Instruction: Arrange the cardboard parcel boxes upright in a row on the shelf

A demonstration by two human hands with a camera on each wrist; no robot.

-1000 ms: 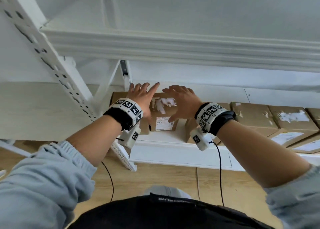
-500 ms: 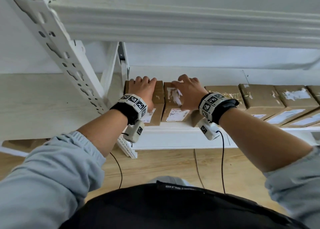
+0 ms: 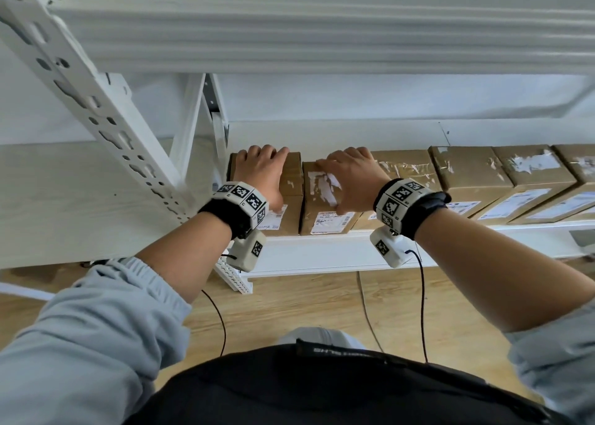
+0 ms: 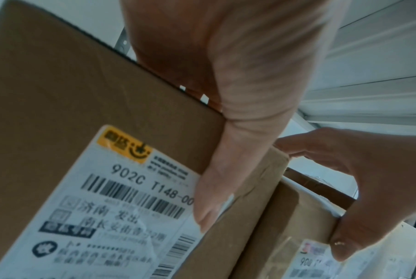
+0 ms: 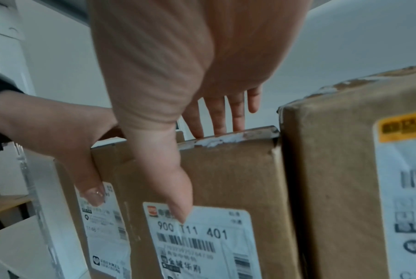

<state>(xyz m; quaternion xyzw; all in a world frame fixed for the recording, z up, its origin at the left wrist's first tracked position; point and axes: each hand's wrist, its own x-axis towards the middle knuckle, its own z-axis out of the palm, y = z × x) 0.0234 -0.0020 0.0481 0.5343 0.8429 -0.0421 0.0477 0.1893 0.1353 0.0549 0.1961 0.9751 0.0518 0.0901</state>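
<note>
Leftmost box (image 3: 291, 179) under the left hand (image 3: 262, 175): matt brown cardboard, paper label (image 4: 121, 198) wrinkled and slightly glossy. Second box (image 3: 322, 212) under the right hand (image 3: 352, 179): same cardboard, torn white paper scraps (image 3: 323, 183) and glossy clear tape along its top edge. Shelf frame (image 3: 96, 102): white painted metal, perforated. Floor (image 3: 289, 305): wood grain.

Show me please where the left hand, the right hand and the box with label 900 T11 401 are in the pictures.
left hand (image 3: 262, 175), head view, on the back of the hand.
right hand (image 3: 354, 179), head view, on the back of the hand.
box with label 900 T11 401 (image 5: 225, 175), right wrist view, on its bare brown front above the label.
</note>
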